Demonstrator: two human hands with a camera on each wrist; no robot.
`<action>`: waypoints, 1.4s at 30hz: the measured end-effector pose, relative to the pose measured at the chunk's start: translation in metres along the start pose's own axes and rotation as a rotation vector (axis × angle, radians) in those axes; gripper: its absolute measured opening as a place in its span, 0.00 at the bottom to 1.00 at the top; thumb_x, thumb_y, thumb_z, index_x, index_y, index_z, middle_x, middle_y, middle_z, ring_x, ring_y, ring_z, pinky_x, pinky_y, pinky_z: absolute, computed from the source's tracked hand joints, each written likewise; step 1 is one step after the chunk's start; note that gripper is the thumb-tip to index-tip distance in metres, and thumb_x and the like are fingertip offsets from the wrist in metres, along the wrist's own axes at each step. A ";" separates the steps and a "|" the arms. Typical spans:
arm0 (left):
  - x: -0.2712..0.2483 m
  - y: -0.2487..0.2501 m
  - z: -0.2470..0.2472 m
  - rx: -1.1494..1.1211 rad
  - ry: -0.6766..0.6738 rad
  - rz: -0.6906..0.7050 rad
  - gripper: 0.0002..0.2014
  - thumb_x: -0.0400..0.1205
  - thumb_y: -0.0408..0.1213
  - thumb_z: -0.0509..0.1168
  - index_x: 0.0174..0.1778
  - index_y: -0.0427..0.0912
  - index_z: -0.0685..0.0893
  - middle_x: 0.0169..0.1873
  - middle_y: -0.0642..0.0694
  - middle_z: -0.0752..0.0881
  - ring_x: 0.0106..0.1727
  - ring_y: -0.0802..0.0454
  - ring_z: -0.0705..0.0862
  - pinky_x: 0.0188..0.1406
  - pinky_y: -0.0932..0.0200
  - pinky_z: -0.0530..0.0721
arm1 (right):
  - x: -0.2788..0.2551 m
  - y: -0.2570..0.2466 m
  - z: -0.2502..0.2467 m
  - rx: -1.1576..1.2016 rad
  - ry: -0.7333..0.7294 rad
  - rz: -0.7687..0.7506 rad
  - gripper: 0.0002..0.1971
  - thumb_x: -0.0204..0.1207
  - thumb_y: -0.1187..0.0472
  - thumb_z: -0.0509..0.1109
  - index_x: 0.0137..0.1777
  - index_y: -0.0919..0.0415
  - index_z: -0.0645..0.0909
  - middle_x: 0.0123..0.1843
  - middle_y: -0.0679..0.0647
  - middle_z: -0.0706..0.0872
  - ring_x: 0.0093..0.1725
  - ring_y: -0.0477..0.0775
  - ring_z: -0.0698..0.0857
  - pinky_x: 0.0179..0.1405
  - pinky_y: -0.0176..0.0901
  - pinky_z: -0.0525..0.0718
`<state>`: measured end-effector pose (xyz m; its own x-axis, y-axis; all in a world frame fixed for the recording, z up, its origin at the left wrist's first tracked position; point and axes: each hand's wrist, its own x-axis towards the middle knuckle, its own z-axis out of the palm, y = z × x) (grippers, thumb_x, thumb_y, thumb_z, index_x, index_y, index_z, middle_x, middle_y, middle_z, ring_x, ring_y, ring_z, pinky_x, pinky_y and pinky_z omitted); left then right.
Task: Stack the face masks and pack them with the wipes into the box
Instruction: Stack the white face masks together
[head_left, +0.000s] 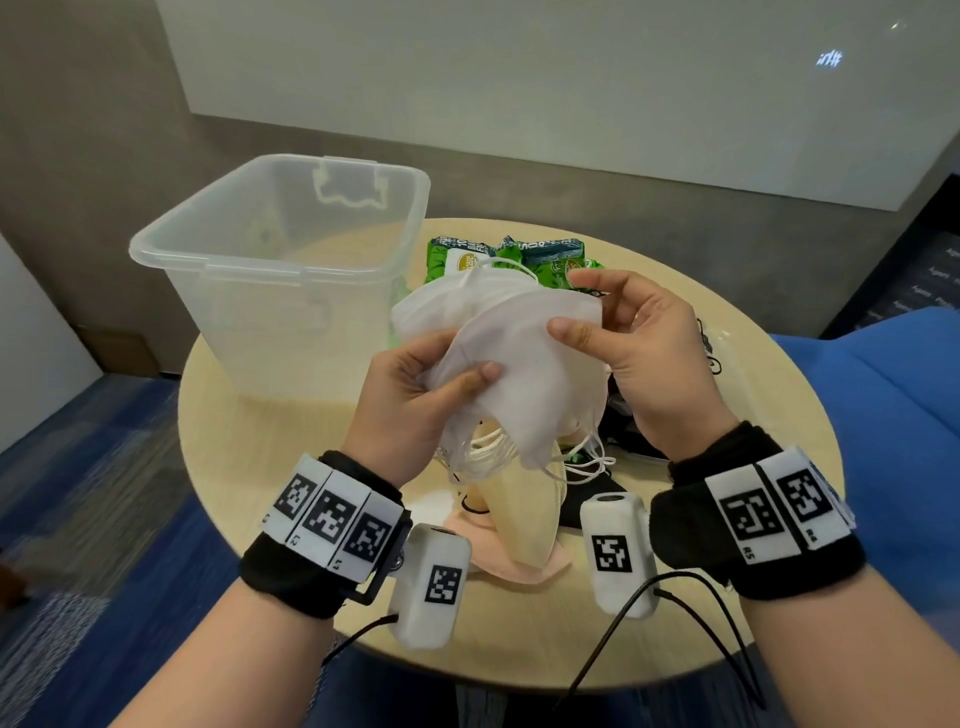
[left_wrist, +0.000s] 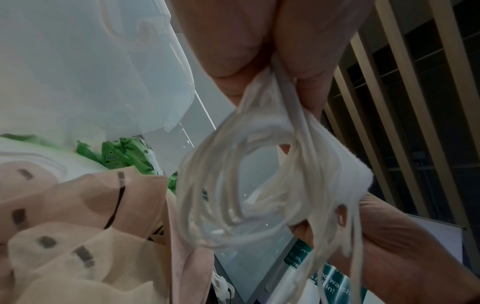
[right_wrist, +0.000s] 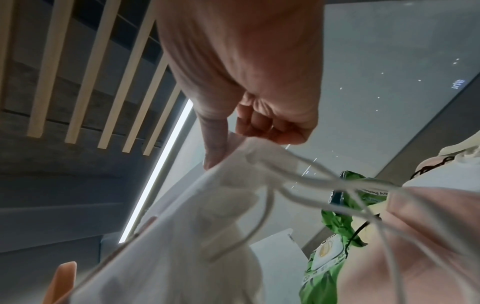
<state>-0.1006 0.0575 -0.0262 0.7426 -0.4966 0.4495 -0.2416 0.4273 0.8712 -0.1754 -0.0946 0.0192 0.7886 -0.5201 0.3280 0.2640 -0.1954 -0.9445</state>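
Observation:
Both hands hold a bunch of white face masks (head_left: 498, 353) above the round table (head_left: 291, 467). My left hand (head_left: 415, 400) grips the lower left end, thumb pressed on top; the masks' white ear loops (left_wrist: 233, 185) dangle below it. My right hand (head_left: 623, 338) pinches the upper right edge of the top white mask (right_wrist: 213, 216) between thumb and fingers. Under the hands lie a cream mask (head_left: 519, 514), a pink mask (head_left: 519, 566) and black masks (head_left: 597, 499). Green wipes packs (head_left: 519, 257) lie behind, right of the clear plastic box (head_left: 280, 249), which stands open.
The box (left_wrist: 91, 72) takes up the table's left rear. A blue seat (head_left: 893, 415) stands at the right, close to the table edge. Blue carpet (head_left: 78, 493) lies at the left. Camera cables (head_left: 701, 623) hang from my wrists over the near table edge.

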 end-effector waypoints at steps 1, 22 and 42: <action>0.000 0.000 0.000 0.002 -0.002 0.000 0.14 0.72 0.22 0.67 0.47 0.45 0.85 0.35 0.58 0.90 0.39 0.65 0.86 0.40 0.69 0.83 | 0.000 0.000 -0.001 0.007 -0.014 0.010 0.14 0.64 0.73 0.76 0.48 0.63 0.83 0.39 0.53 0.88 0.37 0.45 0.86 0.39 0.37 0.86; 0.005 -0.006 -0.007 0.004 0.073 0.061 0.15 0.66 0.30 0.70 0.42 0.54 0.92 0.38 0.62 0.90 0.44 0.66 0.86 0.45 0.70 0.83 | -0.002 -0.018 -0.016 0.521 -0.213 -0.003 0.11 0.53 0.55 0.80 0.35 0.56 0.86 0.37 0.52 0.89 0.37 0.49 0.87 0.39 0.44 0.86; 0.003 -0.005 -0.006 0.052 -0.047 0.079 0.20 0.68 0.21 0.67 0.50 0.47 0.83 0.37 0.62 0.90 0.43 0.67 0.86 0.41 0.70 0.82 | -0.002 0.007 0.004 -0.125 0.163 -0.232 0.08 0.63 0.67 0.80 0.37 0.54 0.87 0.44 0.52 0.90 0.49 0.54 0.88 0.51 0.48 0.86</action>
<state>-0.0932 0.0587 -0.0305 0.6898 -0.4982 0.5253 -0.3319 0.4272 0.8410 -0.1723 -0.0915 0.0116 0.6132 -0.5743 0.5424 0.3482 -0.4199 -0.8381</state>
